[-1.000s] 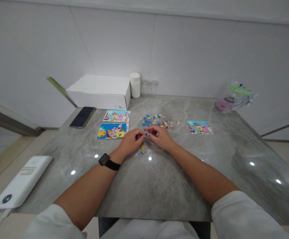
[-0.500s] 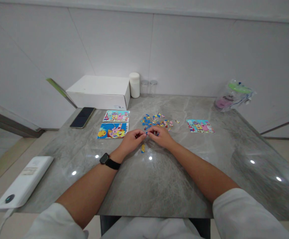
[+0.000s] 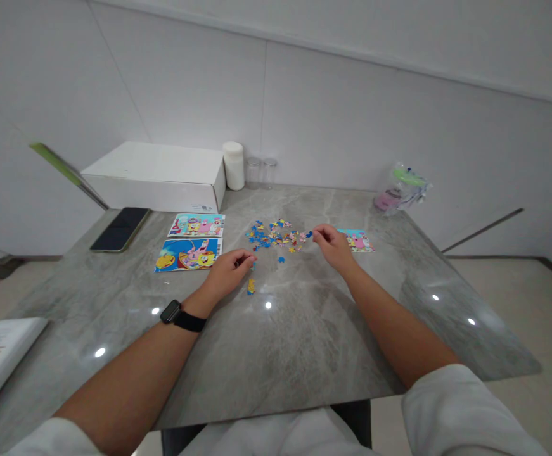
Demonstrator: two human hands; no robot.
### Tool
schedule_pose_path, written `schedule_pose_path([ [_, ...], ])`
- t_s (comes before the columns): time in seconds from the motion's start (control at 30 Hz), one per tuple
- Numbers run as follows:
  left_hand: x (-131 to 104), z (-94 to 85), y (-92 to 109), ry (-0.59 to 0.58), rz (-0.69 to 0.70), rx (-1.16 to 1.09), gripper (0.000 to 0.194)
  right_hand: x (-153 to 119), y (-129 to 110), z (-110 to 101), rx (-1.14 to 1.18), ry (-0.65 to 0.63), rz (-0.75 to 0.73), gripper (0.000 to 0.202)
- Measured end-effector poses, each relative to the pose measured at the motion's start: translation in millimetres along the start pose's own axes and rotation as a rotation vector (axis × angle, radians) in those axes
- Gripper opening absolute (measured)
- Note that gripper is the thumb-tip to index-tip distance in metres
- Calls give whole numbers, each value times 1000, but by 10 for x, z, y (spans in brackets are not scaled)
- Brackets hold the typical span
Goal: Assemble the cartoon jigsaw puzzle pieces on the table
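- The right hand (image 3: 333,246) is nearly closed, its thumb and index finger brought together at the tips, where a blue piece (image 3: 309,234) appears to be pinched.
- The left hand (image 3: 231,269) is rested low over the table (image 3: 285,354), loosely curled with the fingertips drawn close to the thumb; whether anything is held there cannot be told.
- Just below the left fingertips, a yellow strip (image 3: 251,287) is laid flat; it is judged to be a few pieces already joined, though the seams are too small to be made out.
- Between the hands, a lone piece (image 3: 282,259) is set apart on the near side of the pile (image 3: 276,237).
- The pile is spread beyond and between the hands, its right edge near the right fingertips. By far the most pieces are left loose there, so only an early stage is judged to be reached.
- Farther out, a picture card (image 3: 360,240) is partly covered by the right hand, and two picture packets, one upper (image 3: 197,225) and one lower (image 3: 189,254), are laid beyond the left hand.
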State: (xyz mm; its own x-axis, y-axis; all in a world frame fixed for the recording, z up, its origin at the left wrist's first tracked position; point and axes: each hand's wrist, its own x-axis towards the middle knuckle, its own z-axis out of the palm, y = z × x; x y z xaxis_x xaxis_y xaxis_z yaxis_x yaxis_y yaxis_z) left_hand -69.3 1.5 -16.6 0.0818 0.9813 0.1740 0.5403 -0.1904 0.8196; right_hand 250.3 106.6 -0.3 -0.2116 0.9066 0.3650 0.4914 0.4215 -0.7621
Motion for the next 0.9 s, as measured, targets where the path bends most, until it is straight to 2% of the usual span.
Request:
schedule_pose_path([
  [0.17, -7, -26, 42, -5, 20, 65, 34, -302, 97, 138, -221, -218, -103, 24],
  [0.3, -11, -33, 56, -18, 48, 114, 33, -319, 129, 208, -337, -330, -166, 19],
  [0.53, -16, -30, 21, -24, 50, 121, 30, -308, 111, 192, -330, -287, -146, 21],
  [0.7, -15, -19, 8, -32, 48, 136, 29, -339, 57, 185, -347, -352, -196, 19],
  [0.9, -19, -13, 3, -37, 56, 123, 29, -339, 90, 174, -303, -359, -185, 15],
])
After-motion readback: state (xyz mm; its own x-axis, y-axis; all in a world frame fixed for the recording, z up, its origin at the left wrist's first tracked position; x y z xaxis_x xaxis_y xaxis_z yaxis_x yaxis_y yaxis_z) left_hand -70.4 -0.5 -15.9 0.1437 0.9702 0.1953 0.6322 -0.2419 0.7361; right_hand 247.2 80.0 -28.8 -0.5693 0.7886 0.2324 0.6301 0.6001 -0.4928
